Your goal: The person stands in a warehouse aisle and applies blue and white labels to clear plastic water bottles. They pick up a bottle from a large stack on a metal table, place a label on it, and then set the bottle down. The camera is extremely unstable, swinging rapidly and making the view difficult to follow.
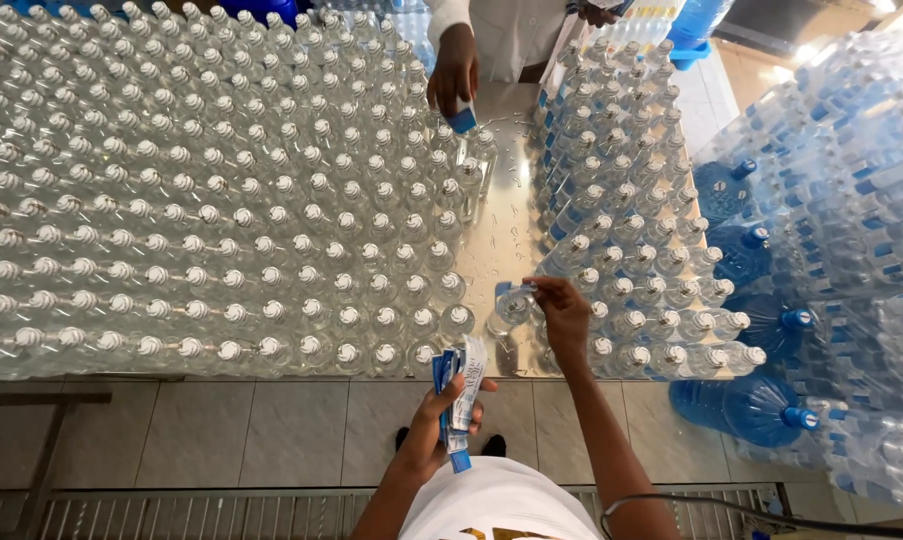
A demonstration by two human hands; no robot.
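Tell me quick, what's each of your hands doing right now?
Left hand: closed around a bundle of blue-and-white labels.
Right hand: pinching a label over a clear bottle.

The steel table [507, 225] carries two blocks of clear plastic bottles standing upright on its surface. The large block [192, 190] covers the left portion, packed in close rows. The smaller block [632, 230] occupies the right side. A bare strip of wet metal runs between them. One single bottle [513, 308] stands in this strip near the front edge.
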